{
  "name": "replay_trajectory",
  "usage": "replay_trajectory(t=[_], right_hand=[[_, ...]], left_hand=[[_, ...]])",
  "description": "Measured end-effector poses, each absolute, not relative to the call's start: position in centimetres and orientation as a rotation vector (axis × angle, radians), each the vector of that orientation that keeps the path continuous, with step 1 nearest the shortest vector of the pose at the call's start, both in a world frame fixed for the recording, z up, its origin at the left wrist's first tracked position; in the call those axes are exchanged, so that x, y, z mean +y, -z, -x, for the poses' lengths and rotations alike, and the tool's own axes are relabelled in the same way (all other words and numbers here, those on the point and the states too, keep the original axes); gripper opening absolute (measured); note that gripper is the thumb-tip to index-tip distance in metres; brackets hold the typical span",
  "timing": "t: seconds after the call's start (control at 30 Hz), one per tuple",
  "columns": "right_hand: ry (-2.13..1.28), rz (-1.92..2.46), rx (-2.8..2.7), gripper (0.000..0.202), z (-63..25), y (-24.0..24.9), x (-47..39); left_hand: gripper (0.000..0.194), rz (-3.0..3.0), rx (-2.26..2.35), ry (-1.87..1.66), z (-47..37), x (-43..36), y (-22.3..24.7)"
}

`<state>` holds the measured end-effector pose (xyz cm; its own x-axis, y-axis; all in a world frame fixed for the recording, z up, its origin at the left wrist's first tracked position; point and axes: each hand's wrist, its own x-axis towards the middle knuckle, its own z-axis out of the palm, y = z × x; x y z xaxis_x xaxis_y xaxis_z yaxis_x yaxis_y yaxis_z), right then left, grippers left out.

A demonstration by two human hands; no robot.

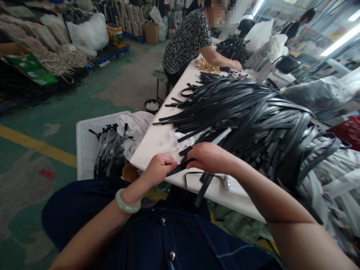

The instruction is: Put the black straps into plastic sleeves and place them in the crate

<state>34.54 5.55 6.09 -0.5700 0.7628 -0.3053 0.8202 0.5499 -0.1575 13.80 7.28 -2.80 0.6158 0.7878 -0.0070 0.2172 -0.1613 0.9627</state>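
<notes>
Near the front edge of the white table [149,144], my left hand [159,168] pinches one end of a black strap [180,167]. A short way to the right, my right hand [206,155] grips the same strap, with its fingers curled round it and partly hidden. The strap runs between the two hands just above the table edge. Beyond my hands lies a large heap of black straps [225,103], spread across the table. Another strap end [203,189] hangs over the front edge below my right hand.
A white bin [84,150] holding black and grey strips stands left of the table. A power strip [234,185] with a cable lies by the front edge. Across the table, a person [187,41] reaches toward small parts beside a gold-coloured pile [207,65]. Plastic-wrapped bundles [332,183] lie at right.
</notes>
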Motion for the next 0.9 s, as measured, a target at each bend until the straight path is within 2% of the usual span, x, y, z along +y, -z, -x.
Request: replay_trajectory(t=[0.1,0.27,0.4,0.57,0.63,0.7,0.73,0.8,0.9], right_hand=[[0.448,-1.432,2.538,0.024,-34.9,-6.2,5.6],[0.421,-1.293,2.564,0.025,-34.4,-5.2,5.3],[0.343,-1.499,2.523,0.024,-35.2,-5.0,5.1],[0.336,-1.361,2.683,0.019,-33.8,-4.2,4.4],[0.229,-1.614,2.797,0.019,-33.7,-3.8,3.1],[0.152,-2.18,2.804,0.029,-34.4,-3.3,1.5],[0.263,-2.472,2.722,0.036,-34.8,-2.9,0.8],[0.946,-2.794,2.448,0.049,-35.1,-1.6,0.0],[2.215,-2.593,2.046,0.064,-33.7,0.9,0.8]], left_hand=[[0.029,-1.683,0.887,-0.604,-13.9,7.4,3.0],[0.031,-1.694,0.784,-0.629,-14.2,7.2,3.4],[0.032,-1.687,0.893,-0.573,-13.6,7.3,3.6],[0.032,-1.695,0.81,-0.624,-14.9,7.2,3.3],[0.03,-1.681,0.859,-0.625,-14.6,7.3,3.3],[0.031,-1.644,0.937,-0.627,-13.8,7.4,3.2],[0.034,-1.627,0.96,-0.633,-13.3,7.5,3.2],[0.039,-1.608,0.962,-0.645,-12.6,7.4,3.0],[0.037,-1.582,0.914,-0.631,-12.8,6.8,2.6]])
